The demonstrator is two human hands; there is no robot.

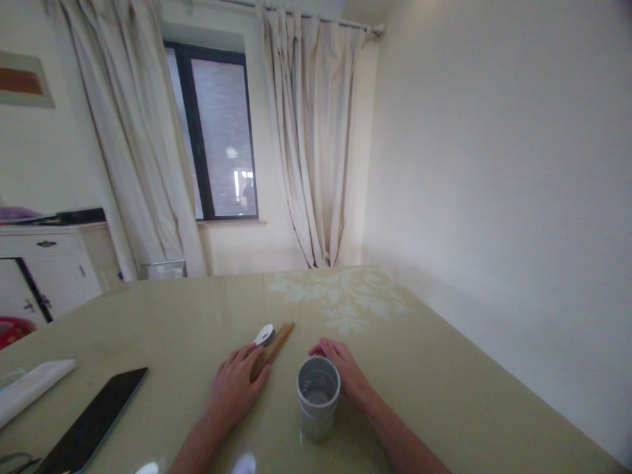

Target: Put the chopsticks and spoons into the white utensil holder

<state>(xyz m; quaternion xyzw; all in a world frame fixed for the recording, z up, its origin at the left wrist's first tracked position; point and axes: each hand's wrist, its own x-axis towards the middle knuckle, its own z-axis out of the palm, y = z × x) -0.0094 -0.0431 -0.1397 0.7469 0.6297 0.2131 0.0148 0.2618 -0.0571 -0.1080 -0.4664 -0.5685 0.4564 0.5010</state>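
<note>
My left hand (236, 387) is closed over a bundle of wooden chopsticks (277, 345), whose far ends stick out past the fingers. Beside the bundle, a white spoon (265, 334) with a dark mark in its bowl shows beyond my fingertips, and another dark, rounded edge lies next to it. A grey ribbed cup (318, 401) stands upright on the table, its open top toward me, with small pale marks on the inner wall. Around its far right side curls my right hand (345, 372); the cup hides part of the fingers.
The pale green glossy table (197, 329) has a white floral pattern at its far end and meets a wall on the right. To the left lie a black tablet-like slab (96, 421) and a white flat object (34, 388). A white cabinet (59, 260) stands beyond.
</note>
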